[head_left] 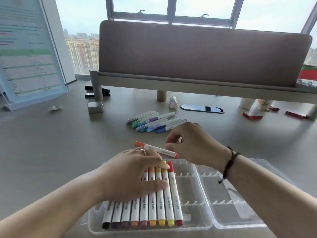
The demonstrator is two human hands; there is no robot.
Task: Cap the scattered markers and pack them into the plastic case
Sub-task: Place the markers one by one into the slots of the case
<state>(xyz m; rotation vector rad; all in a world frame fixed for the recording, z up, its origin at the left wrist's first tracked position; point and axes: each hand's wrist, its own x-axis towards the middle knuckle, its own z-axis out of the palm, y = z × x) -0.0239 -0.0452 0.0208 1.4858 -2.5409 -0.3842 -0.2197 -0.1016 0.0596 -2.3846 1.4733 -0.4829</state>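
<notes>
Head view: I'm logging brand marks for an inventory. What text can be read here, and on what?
"marker": on the white barrels of the markers in the case.
"marker": on the orange marker lying on the desk.
Sheet in the stand, far left: rows of print, too blurred to read.
Red boxes, far right: no readable text.

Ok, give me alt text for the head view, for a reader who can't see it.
A left hand lies flat on nine capped markers in an open clear plastic case, while the right hand pinches an orange marker lying on the desk beyond it. More markers lie piled farther back.
</notes>
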